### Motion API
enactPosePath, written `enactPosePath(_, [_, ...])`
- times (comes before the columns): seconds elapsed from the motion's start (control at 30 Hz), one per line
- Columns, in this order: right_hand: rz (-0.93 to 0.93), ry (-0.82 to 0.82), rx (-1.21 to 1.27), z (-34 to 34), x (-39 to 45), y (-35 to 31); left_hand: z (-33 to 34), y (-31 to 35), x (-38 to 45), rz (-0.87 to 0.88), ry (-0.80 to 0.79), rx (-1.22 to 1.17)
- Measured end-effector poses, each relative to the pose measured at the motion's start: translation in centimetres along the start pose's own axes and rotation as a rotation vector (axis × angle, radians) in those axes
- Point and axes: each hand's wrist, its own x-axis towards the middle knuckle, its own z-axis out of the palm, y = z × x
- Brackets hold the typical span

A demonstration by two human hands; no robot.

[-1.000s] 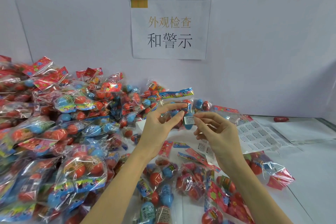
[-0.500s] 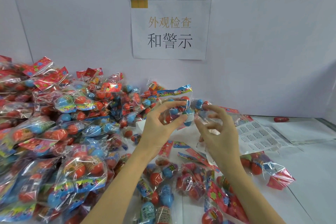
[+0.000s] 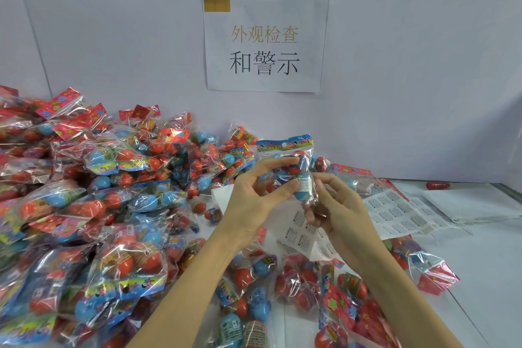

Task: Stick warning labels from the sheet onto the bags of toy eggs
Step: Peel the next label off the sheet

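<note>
The left hand (image 3: pixel 255 195) holds up a clear plastic bag of red & blue toy eggs (image 3: pixel 293 169) w/ a blue cartoon card strip on top. Its thumb and pointer finger are curled round the bag, so that grip is clamped on it. The bag is in the air, in the middle, above the white table (image 3: pixel 491 268).

The right hand (image 3: pixel 339 212) is just beside the bag on its right. Its fingers (image 3: pixel 324 182) are bent and touch the lower right part of the bag, next to a small white warning label (image 3: pixel 305 182) stuck on the front over a blue egg. Can't tell if that grip is pinching the plastic or just pressing on it.

Under the hands lies a white sheet of warning labels (image 3: pixel 300 234) w/ little black triangles. Another white label sheet (image 3: pixel 395 213) lies to the right, and plain white paper sheets (image 3: pixel 469 200) lie further right.

A big pile of see-through egg bags (image 3: pixel 84 206) fills the left side, up against the wall. More egg bags (image 3: pixel 324 291) lie near the arms at the bottom. One loose red egg (image 3: pixel 437 185) sits far back on the right, by the wall.

On the pale wall hangs a white paper sign w/ gold & black Chinese words (image 3: pixel 265 45).
</note>
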Motion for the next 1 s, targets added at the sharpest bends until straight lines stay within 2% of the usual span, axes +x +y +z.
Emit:
enactPosePath(0.07, [0.001, -0.009, 0.033, 0.2, 0.0, 0.0, 0.1, 0.1, 0.0, 0.035, 0.015, 0.046])
enactPosePath(0.2, [-0.015, -0.038, -0.091, 0.4, 0.0, 0.2, -0.1, 0.2, -0.1, 0.065, 0.001, 0.112])
enactPosePath(0.33, [-0.042, 0.054, -0.115, 0.6, 0.1, 0.8, 0.2, 0.0, 0.0, 0.046, 0.094, 0.090])
enactPosePath(0.43, [-0.198, 0.222, -0.419, 0.6, 0.3, 1.1, -0.1, -0.3, -0.1, 0.075, 0.222, 0.102])
enactPosePath(0.5, [-0.256, 0.211, -0.496, 0.4, 0.3, 1.0, -0.1, -0.8, -0.1, 0.136, 0.250, 0.269])
enactPosePath(0.57, [-0.205, 0.089, -0.397, 0.4, 0.0, 0.7, 0.7, -1.0, -0.4, 0.188, 0.239, 0.411])
enactPosePath(0.63, [-0.172, 0.013, -0.380, 0.9, -0.3, 0.5, 1.5, -1.2, -0.7, 0.181, 0.179, 0.438])
enactPosePath(0.73, [-0.147, 0.060, -0.314, 0.8, 0.0, 0.9, 1.4, -1.2, -0.9, 0.206, 0.015, 0.503])
enactPosePath(0.8, [-0.095, 0.115, -0.234, 0.1, 0.4, 0.8, 1.0, -0.8, -0.8, 0.105, -0.059, 0.388])
enactPosePath(0.83, [-0.065, 0.120, -0.182, -0.2, 0.5, 0.9, 0.9, -0.6, -0.7, 0.068, -0.056, 0.338])
enactPosePath(0.93, [0.004, 0.111, 0.004, -0.4, 0.5, 0.7, 0.7, -1.0, -0.2, -0.005, 0.083, 0.317])
enactPosePath(1.0, [0.022, 0.059, -0.029, -0.3, 0.4, 0.5, 0.3, -1.4, 0.1, -0.134, 0.168, 0.262])
